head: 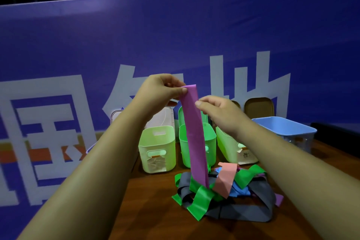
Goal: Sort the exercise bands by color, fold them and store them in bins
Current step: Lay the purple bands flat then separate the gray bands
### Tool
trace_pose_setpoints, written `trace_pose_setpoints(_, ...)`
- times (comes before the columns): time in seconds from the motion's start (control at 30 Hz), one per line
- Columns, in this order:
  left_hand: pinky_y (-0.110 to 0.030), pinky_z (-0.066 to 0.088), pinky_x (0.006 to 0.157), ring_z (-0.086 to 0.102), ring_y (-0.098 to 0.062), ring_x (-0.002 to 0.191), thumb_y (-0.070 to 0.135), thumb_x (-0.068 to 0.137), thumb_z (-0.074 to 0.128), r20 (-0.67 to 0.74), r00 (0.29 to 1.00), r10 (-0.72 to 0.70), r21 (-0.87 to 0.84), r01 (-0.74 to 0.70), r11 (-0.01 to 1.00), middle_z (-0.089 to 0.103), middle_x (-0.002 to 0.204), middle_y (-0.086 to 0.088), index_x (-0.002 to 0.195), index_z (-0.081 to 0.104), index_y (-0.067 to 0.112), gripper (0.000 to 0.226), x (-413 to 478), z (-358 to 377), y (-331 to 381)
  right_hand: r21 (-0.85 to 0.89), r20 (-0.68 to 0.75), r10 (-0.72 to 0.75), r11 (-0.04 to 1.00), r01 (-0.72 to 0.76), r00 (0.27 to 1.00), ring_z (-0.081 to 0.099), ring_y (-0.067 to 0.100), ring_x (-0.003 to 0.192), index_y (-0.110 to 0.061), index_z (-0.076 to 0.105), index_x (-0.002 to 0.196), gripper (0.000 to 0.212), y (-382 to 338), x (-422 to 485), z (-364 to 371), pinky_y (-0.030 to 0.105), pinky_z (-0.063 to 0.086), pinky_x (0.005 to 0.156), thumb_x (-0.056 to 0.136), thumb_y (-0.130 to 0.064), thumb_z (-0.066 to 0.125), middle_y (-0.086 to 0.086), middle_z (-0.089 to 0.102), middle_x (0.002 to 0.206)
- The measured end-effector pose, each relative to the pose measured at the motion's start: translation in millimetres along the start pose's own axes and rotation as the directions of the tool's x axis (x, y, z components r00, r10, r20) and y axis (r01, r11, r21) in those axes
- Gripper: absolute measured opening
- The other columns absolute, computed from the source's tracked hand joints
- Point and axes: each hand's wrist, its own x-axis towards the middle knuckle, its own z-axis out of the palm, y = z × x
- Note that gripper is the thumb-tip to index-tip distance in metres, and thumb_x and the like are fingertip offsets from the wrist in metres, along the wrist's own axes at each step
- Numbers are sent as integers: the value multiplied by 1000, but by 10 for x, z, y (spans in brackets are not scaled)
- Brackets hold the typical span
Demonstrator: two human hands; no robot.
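left hand (161, 91) and right hand (220, 111) pinch the purple band (193, 134), hanging above the band pile (226, 191) on the surface (155, 210); green bins (157, 148) behind.

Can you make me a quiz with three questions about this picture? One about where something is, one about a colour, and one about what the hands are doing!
1. Where is the pile of loose bands?
A) in a blue bin
B) on the wooden table, in front of the green bins
C) on a chair

2. What colour is the held-up band?
A) purple
B) yellow
C) white

3. How is the held-up band held?
A) lying flat on the table
B) rolled into a ball
C) hanging down, pinched near its top by the left hand and right hand

Answers:
1 B: the tangle lies on the brown tabletop before the bins.
2 A: the long strip is purple.
3 C: both thumbs press on its upper part and it dangles toward the pile.
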Motion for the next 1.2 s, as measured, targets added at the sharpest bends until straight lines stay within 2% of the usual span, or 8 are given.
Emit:
trace_pose_setpoints(0.07,-40,67,80,80,-18,85,16,94,80,13,1000,-12,-8,12,1000,80,85,-2,99,78,16,5,-43,-43,-36,-15,-8,-29,999,29,1000,64,0,90,-29,74,118,25,-85,62,20,21,44,70,105,-47,62,-15,73,100)
trace_pose_setpoints(0.27,-39,67,78,79,-20,84,20,94,80,3,999,-44,-3,44,999,80,85,-3,100,79,17,6,-158,-182,-198,13,-10,-74,997,74,997,49,-5,52,-28,78,109,19,-185,206,230,20,38,56,103,-43,68,-22,60,61)
trace_pose_setpoints(0.47,-37,64,83,78,-22,96,25,93,81,10,992,-127,-88,127,988,81,99,-4,112,75,16,22,-400,-387,-482,78,12,-85,993,84,996,53,-6,54,-21,79,107,17,-214,248,530,22,40,62,105,-34,67,-22,61,59)
trace_pose_setpoints(0.67,-45,59,103,75,-19,111,34,98,75,275,926,-259,-110,298,948,78,119,1,131,66,21,37,-973,-388,-939,278,-27,-64,958,68,998,43,10,57,-21,79,104,13,-265,338,888,31,39,57,103,-30,70,-12,58,63)
trace_pose_setpoints(0.77,-40,60,101,74,-20,115,26,101,72,331,886,-324,-195,400,896,78,123,1,135,66,21,36,-1293,-371,-1150,345,-19,-40,938,44,999,41,13,56,-16,79,104,13,-281,382,1103,32,38,55,103,-25,69,-4,55,68)
trace_pose_setpoints(0.93,-41,57,102,74,-23,112,24,101,71,277,873,-403,-169,457,873,78,122,-4,132,72,21,31,-1688,-533,-1449,333,-12,7,943,-2,1000,48,15,57,-22,79,101,13,-137,491,1488,35,44,57,102,-30,69,-9,61,66)
trace_pose_setpoints(1.1,-44,46,83,56,-28,90,31,101,71,187,835,-518,-81,539,839,74,106,-5,117,78,23,18,-2011,-859,-1668,321,9,73,944,-72,997,47,18,59,-20,77,100,15,46,540,1962,34,43,57,103,-30,66,-3,60,72)
trace_pose_setpoints(1.2,-50,58,99,71,-31,103,30,104,68,170,798,-578,-36,591,806,78,112,-4,120,77,23,20,-2174,-1045,-1736,300,39,120,946,-126,992,49,20,63,-22,75,92,19,147,547,2263,37,44,61,104,-34,65,0,60,75)
